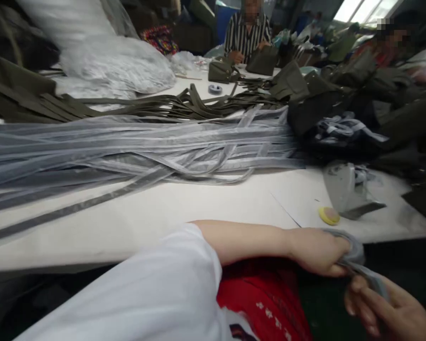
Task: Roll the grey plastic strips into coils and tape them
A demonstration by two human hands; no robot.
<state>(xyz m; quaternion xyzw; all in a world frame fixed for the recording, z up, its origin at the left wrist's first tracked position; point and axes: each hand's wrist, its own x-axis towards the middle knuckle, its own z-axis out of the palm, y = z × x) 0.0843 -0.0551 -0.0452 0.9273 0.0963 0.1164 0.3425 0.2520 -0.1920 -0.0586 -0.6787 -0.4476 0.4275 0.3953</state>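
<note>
My left hand (319, 251) reaches across my lap to the right, below the front edge of the white table (199, 208), and its fingers are closed on a grey strap (358, 258). My right hand (386, 312) sits at the bottom right, fingers curled around the same grey strap where it runs down from the left hand. A white sleeve covers my left upper arm. Red cloth lies over my lap beneath the arms.
A long bundle of grey translucent straps (128, 147) lies across the table, olive straps (184, 104) behind it. A grey iron-like tool (344, 189) and a yellow disc (329, 216) sit at right. Dark olive bags (341, 94) pile far right. A person in a striped shirt (246, 38) works opposite.
</note>
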